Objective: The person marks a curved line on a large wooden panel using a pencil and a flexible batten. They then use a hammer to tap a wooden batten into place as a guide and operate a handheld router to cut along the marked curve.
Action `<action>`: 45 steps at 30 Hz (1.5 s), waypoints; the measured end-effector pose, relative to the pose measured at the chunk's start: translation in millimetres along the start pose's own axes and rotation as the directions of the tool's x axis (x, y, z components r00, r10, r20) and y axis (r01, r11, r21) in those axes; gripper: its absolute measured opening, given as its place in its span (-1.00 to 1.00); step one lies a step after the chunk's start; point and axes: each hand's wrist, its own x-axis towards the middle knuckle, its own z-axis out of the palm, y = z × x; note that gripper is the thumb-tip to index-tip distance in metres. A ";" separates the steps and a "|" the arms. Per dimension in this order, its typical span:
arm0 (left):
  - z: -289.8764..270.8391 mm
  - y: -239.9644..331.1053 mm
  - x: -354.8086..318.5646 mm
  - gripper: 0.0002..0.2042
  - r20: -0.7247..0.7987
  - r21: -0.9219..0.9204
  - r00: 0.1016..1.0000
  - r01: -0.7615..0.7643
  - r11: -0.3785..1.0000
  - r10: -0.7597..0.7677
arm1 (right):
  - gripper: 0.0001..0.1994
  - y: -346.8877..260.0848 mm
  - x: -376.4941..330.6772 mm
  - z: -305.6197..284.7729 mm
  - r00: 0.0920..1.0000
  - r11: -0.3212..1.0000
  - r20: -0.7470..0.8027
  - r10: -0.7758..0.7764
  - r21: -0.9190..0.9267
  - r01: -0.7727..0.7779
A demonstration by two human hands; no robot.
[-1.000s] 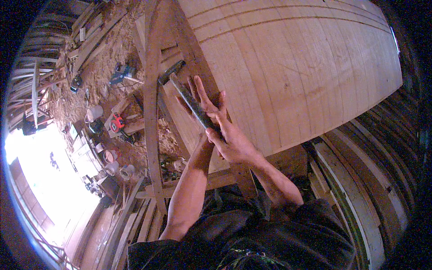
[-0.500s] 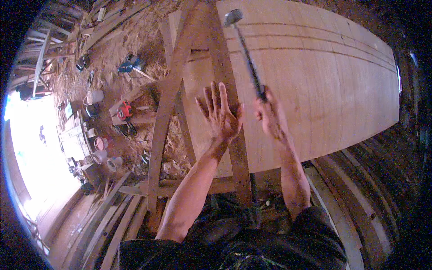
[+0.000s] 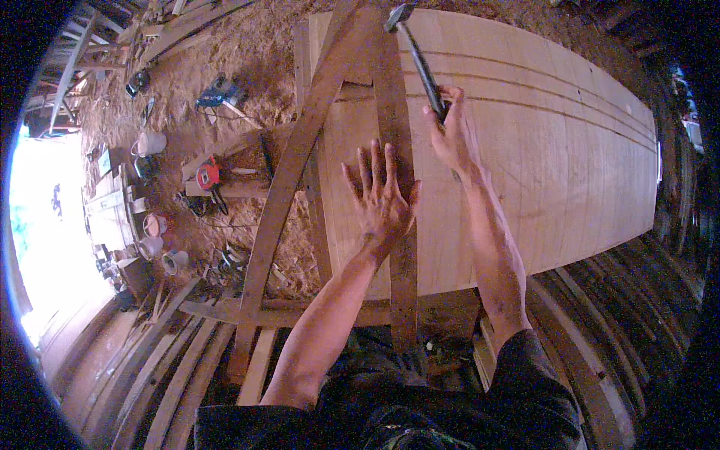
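Hammer (image 3: 422,66) is gripped by its dark handle in the right hand (image 3: 455,142), fingers wrapped round it; its head is raised away from the person, toward the upper edge of the view, and seen over the far end of a dark upright beam (image 3: 391,97). Whether the beam is touched by the head cannot be told.

Left hand (image 3: 384,210) is held open and empty, back of the hand upward, fingers spread and pointed away from the body. It is seen partly against the beam and partly against a broad pale wooden panel (image 3: 532,180); contact with either cannot be made out. The two hands are kept apart, the right one set farther forward.

Panel is built of narrow strips and marked near its far side by three dark curved lines. To the left of the beam, a slanting plank (image 3: 279,191) is crossed with it near the top of the view.

Ground at left is covered with brown shavings (image 3: 259,49). A blue tool (image 3: 217,93) and a red tool (image 3: 208,176) are noted there, the red one beside a board; exact kinds are not clear. A pale bucket (image 3: 151,142) is placed near them. Long timbers (image 3: 180,379) are laid side by side at lower left, with more timbers seen at lower right. Far left is washed out by bright light
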 end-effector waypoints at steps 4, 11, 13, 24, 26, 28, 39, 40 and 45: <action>6.5 -4.6 -2.6 -0.17 -0.052 -0.072 0.999 0.007 0.997 -0.011 | -0.53 -18.7 9.0 6.8 0.990 0.978 0.091 0.105 -0.188 -0.087; 11.8 -4.7 -0.3 -0.15 -0.088 -0.137 0.996 -0.019 0.990 0.007 | -0.48 7.7 19.8 21.1 0.964 0.940 0.167 0.206 -0.307 -0.147; 11.8 -7.3 -0.3 -0.16 -0.054 -0.090 0.998 0.007 0.996 -0.012 | -0.48 4.6 17.8 26.1 0.982 0.976 0.094 0.166 -0.158 -0.150; 4.9 -8.7 0.6 -0.18 -0.047 -0.106 0.999 -0.004 0.994 -0.001 | -0.51 0.9 19.5 34.8 0.996 0.985 0.032 0.083 -0.151 -0.077; 3.5 -10.0 2.8 -0.18 -0.052 -0.096 0.999 -0.007 0.995 0.002 | -0.52 -15.7 19.0 25.4 0.999 0.988 -0.012 0.049 -0.146 -0.050; 4.6 -11.5 4.3 -0.18 -0.053 -0.096 0.999 -0.013 0.995 0.008 | -0.52 -3.1 15.4 32.5 0.996 0.935 0.081 0.027 -0.354 0.004; 9.8 -1.5 10.6 -0.14 0.019 -0.088 1.000 0.001 0.996 0.001 | -0.59 17.1 30.5 22.9 0.992 0.900 0.085 0.098 -0.434 -0.051; 7.6 -15.4 12.5 -0.13 -0.018 -0.018 1.000 0.018 1.000 -0.019 | -0.59 23.5 28.3 44.7 0.998 0.955 0.061 0.036 -0.296 -0.016; 38.1 -28.8 -7.2 -0.11 -0.124 -0.070 0.990 -0.071 0.995 0.062 | -0.69 -37.2 -51.7 -31.2 0.912 0.919 0.120 0.393 -0.065 -0.388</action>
